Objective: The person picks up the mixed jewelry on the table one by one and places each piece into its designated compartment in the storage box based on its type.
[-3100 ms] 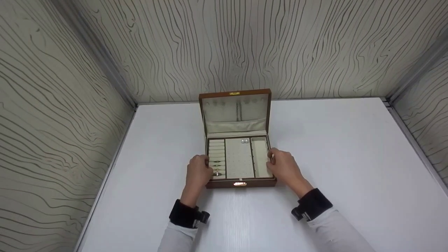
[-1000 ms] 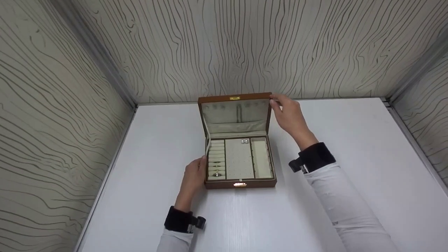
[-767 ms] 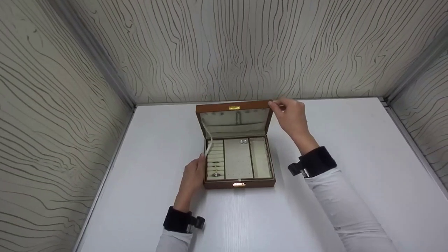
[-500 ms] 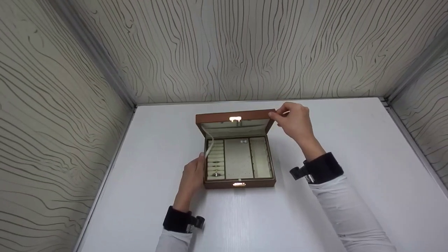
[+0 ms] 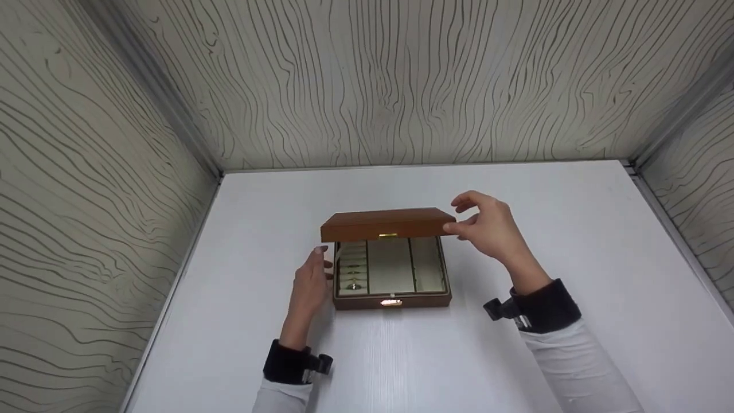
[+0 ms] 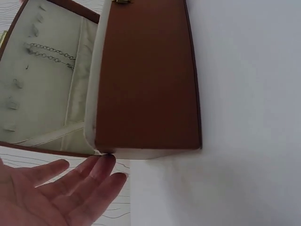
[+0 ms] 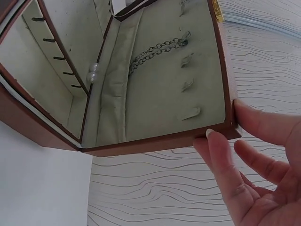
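Observation:
A brown jewelry box [image 5: 421,300] stands on the white table, its lid [image 5: 390,225] tilted partway down over the tray. My right hand [image 5: 492,229] pinches the lid's right front corner, thumb at the front edge and a fingertip at the side edge. My left hand [image 5: 309,282] is beside the box's left side, fingers extended; in the left wrist view its fingertips [image 6: 109,162] are right at the box's side. Several rings [image 5: 354,286] sit in the cream ring rolls. A chain necklace [image 7: 157,49] hangs inside the lid, and two pearl earrings [image 7: 92,73] show on the middle panel.
The white table [image 5: 573,229] meets wood-grain patterned panels [image 5: 390,86] at the back and sides. A cream ribbon strap [image 6: 51,134] links lid and box on the left. The right compartment [image 7: 37,70] has a slotted divider. Black camera bands [image 5: 545,307] are on both wrists.
The right hand has moved from the box's right side to the lid corner, and the lid has swung from upright down toward the tray. The left hand has shifted slightly left, off the box's rim.

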### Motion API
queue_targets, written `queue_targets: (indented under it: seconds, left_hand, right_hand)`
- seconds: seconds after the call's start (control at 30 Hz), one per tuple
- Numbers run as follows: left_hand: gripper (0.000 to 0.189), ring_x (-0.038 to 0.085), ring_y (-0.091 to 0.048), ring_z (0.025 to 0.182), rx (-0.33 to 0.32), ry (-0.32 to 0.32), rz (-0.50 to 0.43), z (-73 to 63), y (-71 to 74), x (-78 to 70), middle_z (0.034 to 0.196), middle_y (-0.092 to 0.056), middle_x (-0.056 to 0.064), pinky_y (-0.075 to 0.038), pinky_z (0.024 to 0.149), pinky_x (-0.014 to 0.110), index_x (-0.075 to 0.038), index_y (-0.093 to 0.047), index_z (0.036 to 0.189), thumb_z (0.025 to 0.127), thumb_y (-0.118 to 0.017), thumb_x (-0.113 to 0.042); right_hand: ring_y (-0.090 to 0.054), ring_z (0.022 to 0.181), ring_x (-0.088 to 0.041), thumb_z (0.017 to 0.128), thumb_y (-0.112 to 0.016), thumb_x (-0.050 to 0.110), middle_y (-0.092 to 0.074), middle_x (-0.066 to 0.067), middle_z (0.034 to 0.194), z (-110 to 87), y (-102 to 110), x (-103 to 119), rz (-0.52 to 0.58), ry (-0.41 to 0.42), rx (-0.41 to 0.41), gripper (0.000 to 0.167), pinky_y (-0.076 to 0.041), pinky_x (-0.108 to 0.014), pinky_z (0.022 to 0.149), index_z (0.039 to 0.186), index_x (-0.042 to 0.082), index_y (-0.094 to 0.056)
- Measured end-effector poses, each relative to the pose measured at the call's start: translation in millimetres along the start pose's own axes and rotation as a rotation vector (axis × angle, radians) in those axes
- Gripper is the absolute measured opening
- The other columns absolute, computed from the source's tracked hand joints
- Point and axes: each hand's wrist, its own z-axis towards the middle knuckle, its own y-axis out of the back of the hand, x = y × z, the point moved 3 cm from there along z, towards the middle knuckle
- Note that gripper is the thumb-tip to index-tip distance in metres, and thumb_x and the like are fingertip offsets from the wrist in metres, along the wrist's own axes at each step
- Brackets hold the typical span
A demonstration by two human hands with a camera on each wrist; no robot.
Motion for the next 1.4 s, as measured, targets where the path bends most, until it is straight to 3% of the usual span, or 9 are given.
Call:
queue_targets:
  seconds: [0.13,0.27,0.37,0.47,0.63,0.87,1.13,1.4]
  left_hand:
    - [0.06,0.029,-0.061,0.105,-0.083,-0.13,-0.027,-5.2,4.8,-9.2,0.127,-0.057,0.016,-0.051,0.086,0.046,-0.003,-0.046,0.143,0.103,-0.042,-0.048]
    - [0.062,0.025,-0.06,0.109,-0.144,-0.239,-0.024,-11.0,9.9,-19.8,0.132,-0.054,0.014,-0.051,0.089,0.045,-0.006,-0.047,0.143,0.096,-0.061,-0.044]
    - [0.059,0.023,-0.062,0.107,-0.139,-0.282,0.022,-14.0,11.7,-23.9,0.132,-0.056,0.012,-0.053,0.088,0.043,-0.007,-0.053,0.139,0.092,-0.068,-0.041]
    - [0.053,0.024,-0.062,0.108,-0.089,-0.311,0.054,-16.3,12.7,-25.5,0.13,-0.059,0.012,-0.054,0.086,0.041,-0.006,-0.06,0.132,0.09,-0.073,-0.036]
    - [0.049,0.026,-0.063,0.11,0.022,-0.305,0.109,-18.9,14.8,-26.0,0.131,-0.059,0.015,-0.055,0.086,0.041,-0.005,-0.065,0.126,0.086,-0.078,-0.03]
    - [0.057,0.029,-0.06,0.113,0.14,-0.242,0.163,-21.1,12.5,-21.2,0.131,-0.06,0.015,-0.051,0.09,0.048,-0.004,-0.062,0.129,0.08,-0.083,-0.023]
    - [0.057,0.028,-0.059,0.112,0.175,-0.21,0.22,-20.2,5.8,-16.1,0.126,-0.06,0.014,-0.051,0.091,0.046,-0.001,-0.063,0.125,0.075,-0.086,-0.015]
    - [0.061,0.027,-0.059,0.111,0.189,-0.187,0.261,-21.7,3.1,-9.8,0.127,-0.059,0.013,-0.051,0.091,0.042,-0.004,-0.061,0.127,0.073,-0.088,-0.019]
  right_hand:
    - [-0.07,0.085,-0.022,0.082,-0.079,0.007,-0.059,-0.014,0.114,-10.7,-4,-8,0.007,0.0,0.017,0.041,-0.055,-0.036,0.07,0.118,0.003,-0.061]
    - [-0.07,0.089,-0.023,0.079,-0.081,0.005,-0.059,-0.014,0.115,-19.0,-10,-16,0.015,-0.006,0.029,0.043,-0.056,-0.037,0.072,0.117,0.003,-0.061]
    - [-0.07,0.089,-0.024,0.078,-0.082,0.004,-0.059,-0.014,0.115,-24.1,-15,-21,0.017,-0.018,0.041,0.044,-0.056,-0.037,0.073,0.116,0.003,-0.061]
    - [-0.07,0.088,-0.024,0.077,-0.082,0.002,-0.059,-0.014,0.114,-28.3,-20,-25,0.017,-0.021,0.059,0.045,-0.057,-0.038,0.073,0.117,0.002,-0.061]
    - [-0.069,0.086,-0.023,0.074,-0.083,0.0,-0.059,-0.013,0.114,-34.3,-29,-33,0.001,-0.015,0.084,0.048,-0.057,-0.037,0.072,0.116,0.002,-0.061]
    - [-0.069,0.085,-0.023,0.068,-0.084,-0.006,-0.058,-0.01,0.114,-40.2,-42,-46,-0.017,-0.022,0.126,0.051,-0.057,-0.035,0.069,0.114,0.005,-0.063]
    - [-0.067,0.085,-0.022,0.066,-0.084,-0.009,-0.057,-0.01,0.115,-43.4,-54,-57,-0.052,-0.036,0.143,0.054,-0.057,-0.033,0.067,0.113,0.005,-0.063]
    - [-0.065,0.09,-0.024,0.066,-0.086,-0.007,-0.054,-0.01,0.116,-45.6,-61,-66,-0.062,-0.003,0.166,0.054,-0.056,-0.032,0.068,0.113,0.006,-0.063]
